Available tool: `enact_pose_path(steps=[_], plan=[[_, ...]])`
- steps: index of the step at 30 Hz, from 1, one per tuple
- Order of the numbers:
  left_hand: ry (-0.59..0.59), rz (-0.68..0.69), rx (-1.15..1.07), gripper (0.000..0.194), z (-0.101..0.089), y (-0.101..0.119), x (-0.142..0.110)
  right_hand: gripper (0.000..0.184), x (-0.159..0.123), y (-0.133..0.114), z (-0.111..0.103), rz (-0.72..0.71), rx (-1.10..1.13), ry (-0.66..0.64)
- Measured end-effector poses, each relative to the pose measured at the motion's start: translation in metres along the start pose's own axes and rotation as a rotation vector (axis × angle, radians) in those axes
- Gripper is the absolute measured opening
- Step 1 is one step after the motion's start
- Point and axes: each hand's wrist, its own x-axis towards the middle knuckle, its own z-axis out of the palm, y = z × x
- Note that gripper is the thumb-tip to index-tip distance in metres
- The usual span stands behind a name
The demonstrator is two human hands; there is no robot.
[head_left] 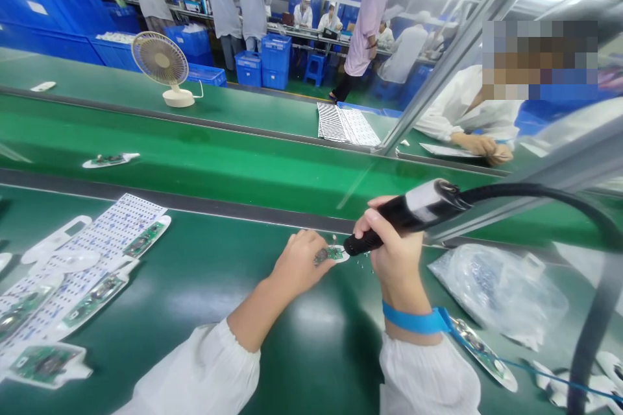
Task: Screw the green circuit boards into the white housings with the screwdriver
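My right hand (395,248) is wrapped round a black electric screwdriver (407,211) with a silver band and a thick black cable (574,207) arching off to the right. Its tip points down-left onto a small white part with a green circuit board (335,253) lying on the green bench (302,343). My left hand (302,262) rests on the left end of that part, fingers curled and pressing it down. A blue wrist strap (413,321) circles my right wrist.
Several white parts with green boards (97,292) and a printed sheet (114,224) lie at the left. A clear plastic bag (496,285) sits right. Beyond runs a green conveyor (233,162) carrying one part (109,159). A small fan (163,65) and other workers are behind.
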Motion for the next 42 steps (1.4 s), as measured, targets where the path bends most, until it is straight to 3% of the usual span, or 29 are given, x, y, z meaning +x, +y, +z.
enact_pose_path(steps=[18,31,36,39,42], plan=[[-0.105,-0.014,0.042,0.015,0.000,0.007,-0.001,0.017,0.001,0.003,0.001,0.077,-0.127,-0.129],[-0.086,0.010,0.062,0.016,0.000,0.005,-0.001,0.021,0.005,0.007,-0.008,0.147,-0.097,-0.158],[-0.066,0.048,0.079,0.016,0.001,0.000,-0.006,0.020,0.009,-0.002,-0.020,0.099,0.071,-0.101],[-0.031,0.083,0.104,0.017,-0.006,-0.016,0.012,0.017,0.014,-0.009,-0.037,0.027,0.153,0.000],[0.043,0.061,0.167,0.018,-0.020,-0.043,0.064,0.016,0.015,-0.010,-0.048,0.090,0.143,0.022]])
